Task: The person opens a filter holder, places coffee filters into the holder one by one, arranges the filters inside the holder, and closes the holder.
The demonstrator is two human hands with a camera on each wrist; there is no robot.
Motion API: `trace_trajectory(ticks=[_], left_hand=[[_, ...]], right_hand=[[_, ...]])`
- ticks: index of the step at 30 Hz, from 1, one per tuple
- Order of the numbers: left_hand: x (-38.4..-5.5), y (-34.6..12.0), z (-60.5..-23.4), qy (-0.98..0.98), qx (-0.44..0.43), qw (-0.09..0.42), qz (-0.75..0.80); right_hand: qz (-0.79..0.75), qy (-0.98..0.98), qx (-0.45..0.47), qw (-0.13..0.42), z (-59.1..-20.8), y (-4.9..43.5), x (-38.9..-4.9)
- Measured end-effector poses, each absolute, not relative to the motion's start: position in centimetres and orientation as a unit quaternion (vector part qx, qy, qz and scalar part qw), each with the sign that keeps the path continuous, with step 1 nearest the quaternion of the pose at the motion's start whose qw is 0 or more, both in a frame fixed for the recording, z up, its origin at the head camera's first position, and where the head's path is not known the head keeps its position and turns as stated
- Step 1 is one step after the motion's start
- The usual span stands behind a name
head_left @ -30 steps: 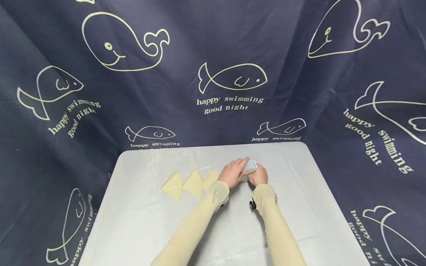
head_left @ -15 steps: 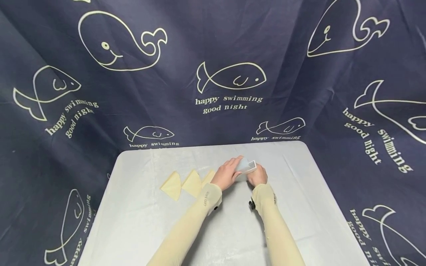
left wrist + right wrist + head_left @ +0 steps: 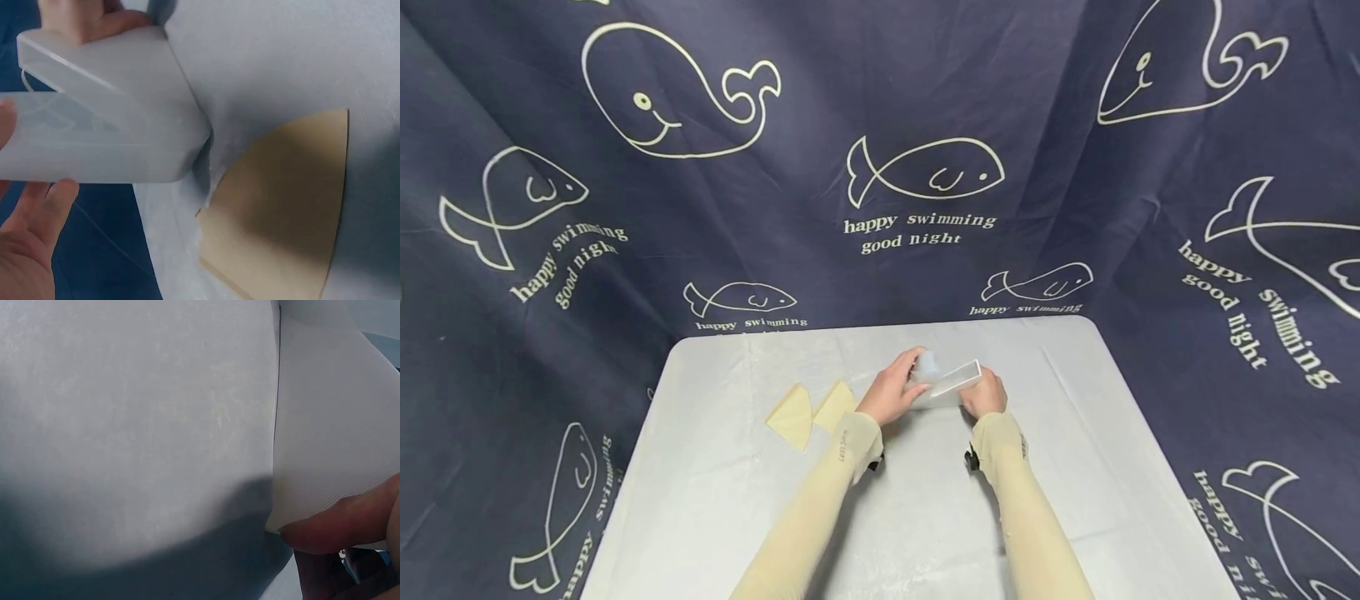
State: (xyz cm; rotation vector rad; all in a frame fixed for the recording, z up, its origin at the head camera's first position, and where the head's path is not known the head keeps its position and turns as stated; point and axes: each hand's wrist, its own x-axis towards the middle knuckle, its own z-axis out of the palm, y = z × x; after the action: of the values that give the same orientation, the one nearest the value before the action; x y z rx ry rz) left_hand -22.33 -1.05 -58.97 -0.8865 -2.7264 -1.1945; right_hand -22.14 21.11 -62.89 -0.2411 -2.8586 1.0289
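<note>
A translucent plastic box (image 3: 958, 379) with a white rim stands over the table between both hands. My left hand (image 3: 887, 392) holds its clear lid (image 3: 87, 150), thumb on one face and fingertips at the opposite edge. In the left wrist view, lid and box body (image 3: 137, 69) spread apart like a V, meeting at the right end. My right hand (image 3: 985, 393) grips the body; in the right wrist view its thumb (image 3: 344, 519) presses on the pale, finely ridged wall (image 3: 337, 425). A tan fan-shaped paper coffee filter (image 3: 281, 200) lies just beside the box.
Two fan-shaped coffee filters (image 3: 790, 417) lie in a row on the white tabletop (image 3: 925, 517), left of the hands. A dark blue curtain (image 3: 917, 83) with fish drawings encloses the table's back and sides.
My left hand has moved left with the lid, and the white-rimmed mouth of the box shows wider. My right hand stays nearly in place. The rightmost filter is now hidden behind my left hand.
</note>
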Motion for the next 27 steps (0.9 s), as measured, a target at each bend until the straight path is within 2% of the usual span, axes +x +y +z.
trace_trajectory(ticks=[9, 17, 27], left_hand=[[-22.6, -3.8, -58.7, -0.862, -0.237, -0.043, -0.446], [-22.6, -7.0, -59.3, -0.874, -0.214, -0.014, -0.436], [-22.3, -8.3, -60.5, -0.862, -0.197, -0.018, -0.466]], right_hand=[[0.329, -0.939, -0.089, 0.04, -62.6, 20.9, -22.2], [0.328, -0.94, -0.079, 0.043, -62.7, 21.0, -22.4], [0.338, -0.937, -0.083, 0.039, -62.8, 20.7, -22.3]])
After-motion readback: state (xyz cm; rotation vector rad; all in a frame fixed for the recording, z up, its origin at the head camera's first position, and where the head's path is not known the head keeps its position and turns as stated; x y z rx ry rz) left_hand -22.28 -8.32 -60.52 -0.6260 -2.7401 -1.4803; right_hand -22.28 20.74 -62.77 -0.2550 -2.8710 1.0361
